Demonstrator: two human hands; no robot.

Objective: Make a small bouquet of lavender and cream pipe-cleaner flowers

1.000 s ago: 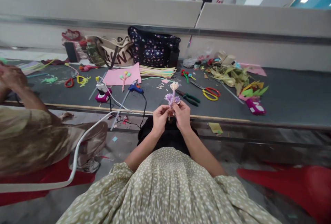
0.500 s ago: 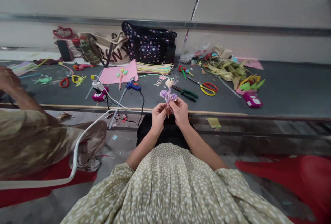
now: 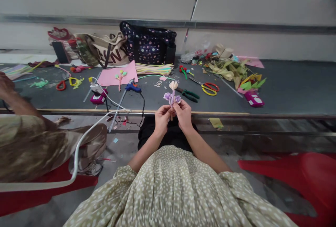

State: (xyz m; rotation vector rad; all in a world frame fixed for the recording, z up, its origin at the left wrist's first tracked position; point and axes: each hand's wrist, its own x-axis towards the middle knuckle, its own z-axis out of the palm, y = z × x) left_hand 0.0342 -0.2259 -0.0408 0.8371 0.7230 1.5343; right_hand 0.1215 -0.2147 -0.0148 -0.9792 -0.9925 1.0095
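Pinching the purple-and-cream flower sprig [image 3: 172,96] by its stem in the fingers of left hand [image 3: 161,119] and right hand [image 3: 184,115], by the near edge of the counter [image 3: 291,90], perhaps risking bent blooms from too hard a twist.

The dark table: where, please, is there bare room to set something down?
The widest patch is right of the rightmost magenta box; a smaller one, along the front edge, lies between it and the pliers. Left of the held flower is crowded: glue gun, pink sheet, cream bag.
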